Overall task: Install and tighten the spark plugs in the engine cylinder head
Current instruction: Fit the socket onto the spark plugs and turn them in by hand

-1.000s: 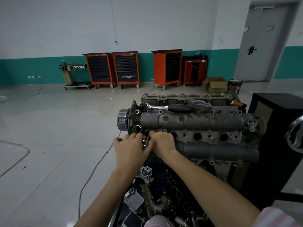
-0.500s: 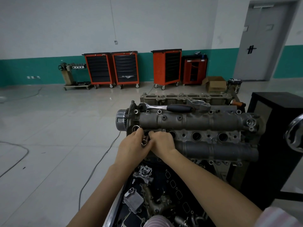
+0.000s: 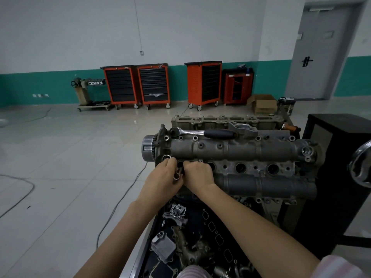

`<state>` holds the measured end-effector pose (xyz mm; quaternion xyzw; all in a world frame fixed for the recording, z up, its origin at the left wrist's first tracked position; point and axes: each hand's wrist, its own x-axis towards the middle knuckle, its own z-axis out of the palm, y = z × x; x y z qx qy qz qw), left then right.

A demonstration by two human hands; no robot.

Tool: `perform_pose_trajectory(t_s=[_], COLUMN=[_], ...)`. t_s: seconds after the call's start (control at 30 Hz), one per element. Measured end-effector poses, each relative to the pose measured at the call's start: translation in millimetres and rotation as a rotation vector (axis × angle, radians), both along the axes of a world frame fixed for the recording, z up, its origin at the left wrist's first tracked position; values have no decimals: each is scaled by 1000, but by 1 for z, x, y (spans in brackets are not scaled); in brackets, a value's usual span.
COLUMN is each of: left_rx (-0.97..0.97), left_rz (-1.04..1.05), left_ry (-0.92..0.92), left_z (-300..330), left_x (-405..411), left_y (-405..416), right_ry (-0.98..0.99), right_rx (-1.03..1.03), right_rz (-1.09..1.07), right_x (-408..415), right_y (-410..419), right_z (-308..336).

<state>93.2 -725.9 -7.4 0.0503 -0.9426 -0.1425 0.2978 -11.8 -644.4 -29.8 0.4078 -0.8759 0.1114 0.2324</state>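
Both hands meet at the leftmost well of the cylinder head (image 3: 236,157). The left hand (image 3: 162,182) and right hand (image 3: 197,176) curl their fingers round a small shiny metal socket (image 3: 176,175), its open round end facing the camera. No writing is legible. Beyond the hands, a chrome ratchet (image 3: 202,133) with a black grip lies lengthwise along the rough grey casting.

Your left hand (image 3: 160,182) has closed in from the open spread of a second ago. Its fingers now curl around the small metal socket (image 3: 177,176) against your right hand (image 3: 197,175).
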Motion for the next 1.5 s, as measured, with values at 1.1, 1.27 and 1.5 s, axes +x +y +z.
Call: perform_pose_trajectory(t_s=[1.1, 1.27, 1.5], left_rx=[-148, -53, -129], left_rz=[239, 256, 314], left_ry=[-39, -52, 1], left_z=[2, -2, -1], left_x=[0, 0, 1], left_y=[6, 6, 8], right_ry=[-11, 14, -5], right_rx=[-38, 27, -5], right_rz=[-7, 37, -4], right_x=[-1, 1, 3], right_y=[1, 1, 1], right_z=[-4, -3, -3])
